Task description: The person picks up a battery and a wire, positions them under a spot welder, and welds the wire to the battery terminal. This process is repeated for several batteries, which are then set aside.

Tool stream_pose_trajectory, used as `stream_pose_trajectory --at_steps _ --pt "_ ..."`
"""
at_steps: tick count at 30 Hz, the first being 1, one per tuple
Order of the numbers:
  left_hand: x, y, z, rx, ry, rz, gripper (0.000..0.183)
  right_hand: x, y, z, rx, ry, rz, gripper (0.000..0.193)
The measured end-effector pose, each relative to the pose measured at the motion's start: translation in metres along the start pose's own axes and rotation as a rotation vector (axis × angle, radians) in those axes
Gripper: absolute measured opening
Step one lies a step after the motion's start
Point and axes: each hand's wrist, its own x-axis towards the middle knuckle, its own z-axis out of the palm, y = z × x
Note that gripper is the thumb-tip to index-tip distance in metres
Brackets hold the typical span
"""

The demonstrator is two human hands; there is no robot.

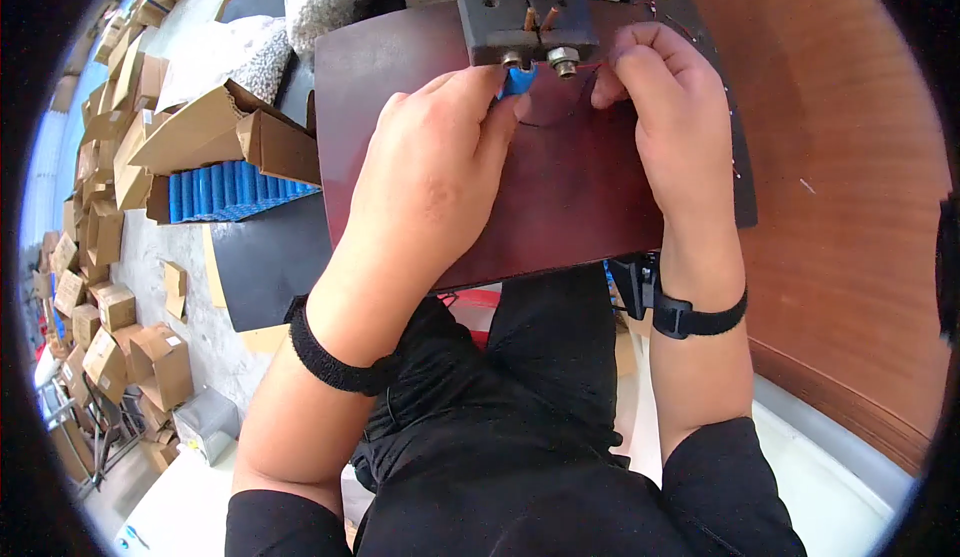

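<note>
My left hand (440, 147) pinches a blue battery cell (518, 81) between thumb and fingers, just under the head of a spot welder (525, 32). Most of the cell is hidden by the fingers. Two copper electrodes (540, 21) point down from the welder's head, close above the cell. My right hand (670, 92) is closed in a pinch to the right of the head. A thin dark wire (535, 125) curves below the cell toward the right fingers; whether they grip it is too small to make out.
A dark red work board (560, 197) lies under both hands. At the left stands an open cardboard box (250, 142) filled with blue cells. Bags of small whitish parts (325, 2) sit behind it. A wooden panel (830, 207) rises on the right. Many cartons (160, 362) cover the floor.
</note>
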Motion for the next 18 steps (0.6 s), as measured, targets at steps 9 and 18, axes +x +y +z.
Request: stream_pose_trajectory --at_steps 9,18 --pt "0.001 -0.003 0.002 -0.053 0.045 0.068 0.013 0.003 0.010 -0.005 -0.011 -0.020 -0.034 0.023" --pt "0.000 0.000 -0.002 -0.059 0.008 0.009 0.013 0.001 0.014 0.000 0.100 -0.004 -0.013 0.021"
